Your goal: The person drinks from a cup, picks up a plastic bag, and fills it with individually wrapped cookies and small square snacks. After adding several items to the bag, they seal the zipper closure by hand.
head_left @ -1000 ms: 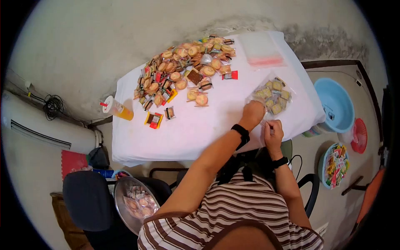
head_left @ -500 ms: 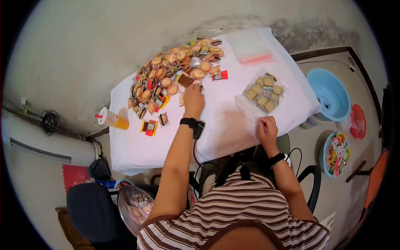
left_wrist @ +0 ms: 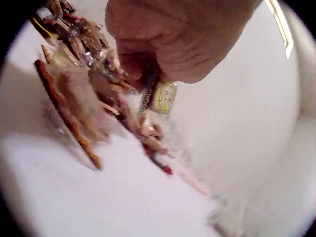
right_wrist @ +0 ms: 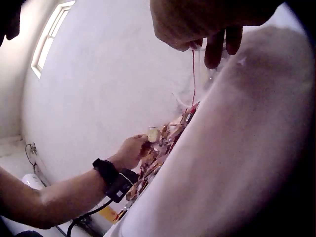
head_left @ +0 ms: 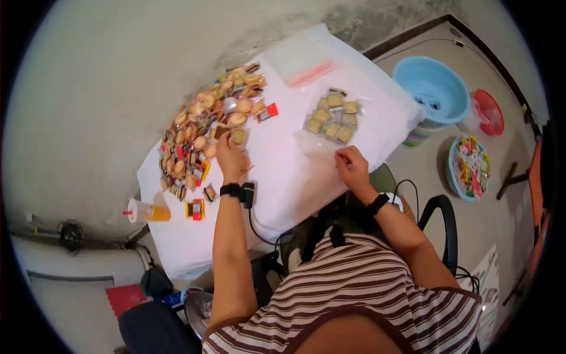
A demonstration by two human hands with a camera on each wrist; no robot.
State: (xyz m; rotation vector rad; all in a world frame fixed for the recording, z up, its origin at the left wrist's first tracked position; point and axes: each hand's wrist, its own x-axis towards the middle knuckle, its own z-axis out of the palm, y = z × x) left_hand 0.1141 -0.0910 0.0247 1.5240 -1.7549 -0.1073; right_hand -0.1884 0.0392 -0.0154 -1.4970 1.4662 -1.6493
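My left hand [head_left: 231,156] is at the near edge of the heap of wrapped biscuits [head_left: 194,124]. Its fingertips pinch a small yellow square biscuit [left_wrist: 165,97] in a clear wrapper, lifted at the heap's edge in the right wrist view. On the right, my right hand [head_left: 354,168] pinches the mouth of a clear plastic bag [head_left: 318,144], whose red strip [right_wrist: 193,74] runs down from the fingers. Several wrapped yellow square biscuits [head_left: 332,131] lie inside that bag, flat on the white-covered table.
Flat clear bags with a red edge [head_left: 312,74] lie at the table's back. A cup of orange drink [head_left: 150,212] lies at the left edge. Right of the table are a blue basin [head_left: 436,88], a red basket [head_left: 490,112] and a tub of colourful packets [head_left: 470,168].
My left hand has gone from the bag to the heap and now holds a yellow biscuit. The right hand stays at the bag's mouth. The head view has turned.
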